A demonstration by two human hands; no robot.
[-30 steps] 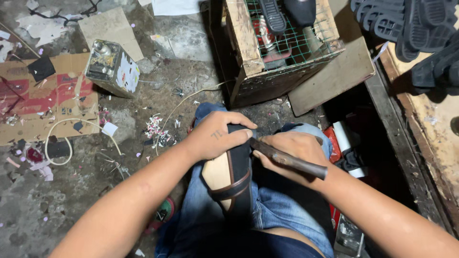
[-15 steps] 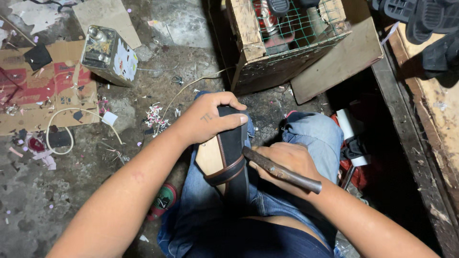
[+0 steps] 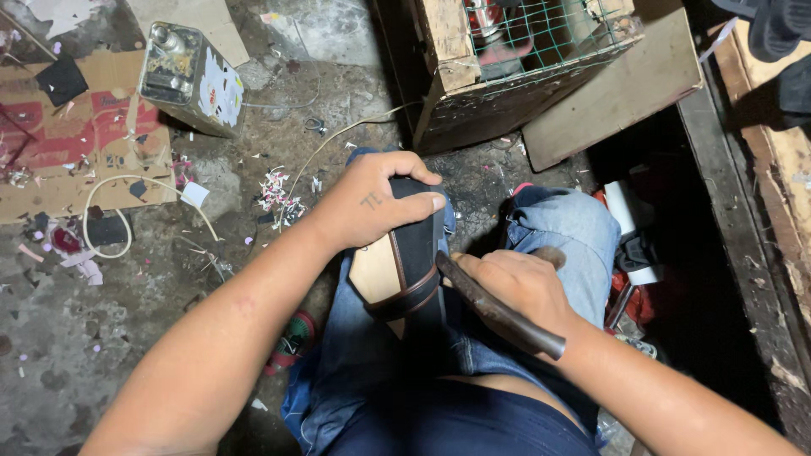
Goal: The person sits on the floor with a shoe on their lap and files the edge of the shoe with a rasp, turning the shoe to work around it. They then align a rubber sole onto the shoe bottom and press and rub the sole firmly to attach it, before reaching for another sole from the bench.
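A black shoe with a tan sole [image 3: 404, 268] lies sole-up on my left thigh, in blue jeans. My left hand [image 3: 376, 207] is clamped over its far end and presses it down. My right hand [image 3: 513, 290] grips a dark metal hand tool [image 3: 498, 306], thumb along the shaft. The tool's tip sits at the shoe's right edge; its exact point is hidden by my fingers.
A wooden crate with green wire mesh [image 3: 515, 72] stands ahead, a flat board [image 3: 617, 93] leaning at its right. A metal can [image 3: 184, 78] and cardboard [image 3: 68, 135] lie at the left, with a white cord [image 3: 127, 211] and paper scraps. Wooden planks [image 3: 777, 194] run along the right.
The view has shifted so the crate sits higher and farther. My left hand has slid a little along the shoe's end; the right hand still holds the tool at the shoe's edge.
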